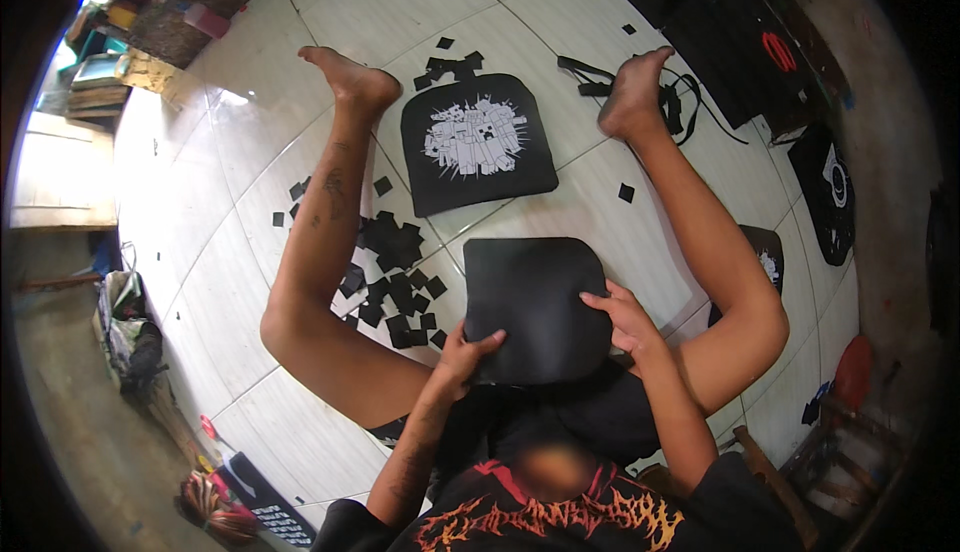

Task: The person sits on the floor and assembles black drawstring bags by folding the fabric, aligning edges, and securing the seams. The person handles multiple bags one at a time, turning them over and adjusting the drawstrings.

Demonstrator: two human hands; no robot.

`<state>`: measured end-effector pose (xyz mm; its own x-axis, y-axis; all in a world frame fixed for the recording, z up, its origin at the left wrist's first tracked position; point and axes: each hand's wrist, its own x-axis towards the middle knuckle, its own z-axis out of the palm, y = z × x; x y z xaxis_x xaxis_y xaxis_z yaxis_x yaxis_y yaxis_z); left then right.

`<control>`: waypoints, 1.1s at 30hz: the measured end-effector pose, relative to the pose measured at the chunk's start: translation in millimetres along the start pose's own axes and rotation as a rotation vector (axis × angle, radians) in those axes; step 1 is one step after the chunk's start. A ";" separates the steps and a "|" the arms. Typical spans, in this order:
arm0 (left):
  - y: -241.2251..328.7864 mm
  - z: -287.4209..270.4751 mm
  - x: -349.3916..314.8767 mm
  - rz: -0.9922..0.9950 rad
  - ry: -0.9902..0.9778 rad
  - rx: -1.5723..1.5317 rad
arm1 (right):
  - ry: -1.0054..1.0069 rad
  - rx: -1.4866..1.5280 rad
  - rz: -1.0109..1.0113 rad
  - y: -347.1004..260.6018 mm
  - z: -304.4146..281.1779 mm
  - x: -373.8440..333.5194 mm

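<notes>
A plain black panel (pixel 535 302), flat with one rounded end toward me, is held between my hands above my lap. My left hand (pixel 467 354) grips its lower left edge, thumb on top. On the right edge my right hand (pixel 622 316) pinches it the same way, with the fingers partly hidden underneath. Farther off, between my feet, a matching black panel with a white line-art print (pixel 478 140) lies on the floor. Many small black squares (pixel 392 242) are scattered by my left leg, and a small pile of black squares (pixel 462 65) touches the printed panel's far edge.
Black straps (pixel 680 102) lie beside my right foot. Large black sheets (pixel 715 52) cover the far right floor, with a printed black piece (pixel 828 192) nearer. Another printed panel (pixel 765 252) is partly behind my right leg. Red-handled scissors (pixel 210 428) rest at the lower left.
</notes>
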<state>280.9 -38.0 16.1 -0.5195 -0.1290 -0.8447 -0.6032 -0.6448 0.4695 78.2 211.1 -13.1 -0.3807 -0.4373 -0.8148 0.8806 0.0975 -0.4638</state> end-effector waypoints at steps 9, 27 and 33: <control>-35.4 42.6 -2.6 0.696 0.323 1.016 | 0.244 -1.031 -0.414 34.7 20.7 -19.3; 16.3 63.2 -9.0 0.940 0.246 0.630 | 0.190 -0.482 -0.960 9.2 102.0 -43.3; 26.4 58.3 -29.7 1.106 0.179 0.747 | 0.062 -0.308 -1.112 9.8 121.2 -78.7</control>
<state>245.1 -7.3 68.6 -0.8935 -0.4435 0.0704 -0.1351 0.4150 0.8997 151.0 138.1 88.6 -0.9234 -0.3743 0.0850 -0.0526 -0.0959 -0.9940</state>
